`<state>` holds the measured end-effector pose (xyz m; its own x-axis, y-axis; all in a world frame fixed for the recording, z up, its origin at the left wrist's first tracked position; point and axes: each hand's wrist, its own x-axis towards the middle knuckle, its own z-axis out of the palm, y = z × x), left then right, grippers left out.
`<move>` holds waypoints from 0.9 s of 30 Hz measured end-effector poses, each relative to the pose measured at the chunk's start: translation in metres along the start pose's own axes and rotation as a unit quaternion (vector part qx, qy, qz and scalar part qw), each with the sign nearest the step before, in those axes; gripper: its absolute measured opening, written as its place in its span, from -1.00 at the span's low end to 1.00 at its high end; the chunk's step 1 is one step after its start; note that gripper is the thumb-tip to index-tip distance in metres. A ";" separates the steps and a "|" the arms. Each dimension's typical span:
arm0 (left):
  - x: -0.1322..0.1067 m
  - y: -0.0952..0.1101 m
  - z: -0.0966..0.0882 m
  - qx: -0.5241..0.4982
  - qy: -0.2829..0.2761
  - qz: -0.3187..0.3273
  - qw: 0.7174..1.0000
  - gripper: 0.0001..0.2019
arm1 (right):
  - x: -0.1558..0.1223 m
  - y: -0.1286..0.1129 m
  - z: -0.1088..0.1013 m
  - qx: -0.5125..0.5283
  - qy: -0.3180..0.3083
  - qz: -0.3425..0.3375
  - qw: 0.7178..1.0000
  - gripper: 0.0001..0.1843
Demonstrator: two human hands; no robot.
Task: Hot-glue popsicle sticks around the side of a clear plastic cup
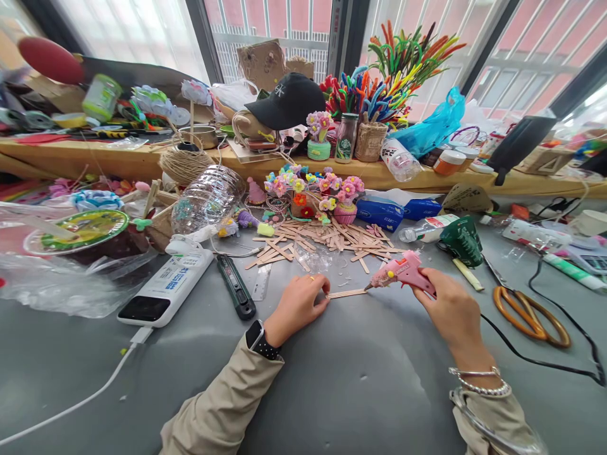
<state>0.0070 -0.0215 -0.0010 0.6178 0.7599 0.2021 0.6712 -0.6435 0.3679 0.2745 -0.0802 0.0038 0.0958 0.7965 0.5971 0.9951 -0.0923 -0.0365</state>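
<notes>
Wrapped round the handle of a pink hot glue gun is my right hand. The gun's nozzle points left and meets the right end of a wooden craft stick. That stick lies flat on the grey table, and my left hand pinches its left end between thumb and fingers. It may be more than one stick side by side; I cannot tell. Just beyond my hands spreads a loose pile of craft sticks.
Left of my left hand lie a green utility knife, a clear ruler and a white power bank with a cable. Orange-handled scissors and a black cord are at the right. Pipe-cleaner flowers stand behind the sticks.
</notes>
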 end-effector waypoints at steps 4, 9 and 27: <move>0.000 0.001 0.000 -0.001 0.001 0.000 1.000 -0.91 | 0.000 0.001 0.000 -0.001 -0.007 0.007 1.000 -0.75; 0.000 0.000 -0.001 -0.003 0.000 -0.002 1.000 -0.91 | 0.000 0.000 -0.001 0.007 -0.008 0.013 1.000 -0.75; 0.000 0.000 -0.001 -0.009 0.002 -0.002 1.000 -0.90 | 0.001 0.003 -0.001 0.006 -0.003 0.023 1.000 -0.69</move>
<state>0.0067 -0.0218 -0.0006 0.6132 0.7630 0.2044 0.6659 -0.6385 0.3858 0.2773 -0.0805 0.0047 0.1417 0.7952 0.5896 0.9898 -0.1220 -0.0733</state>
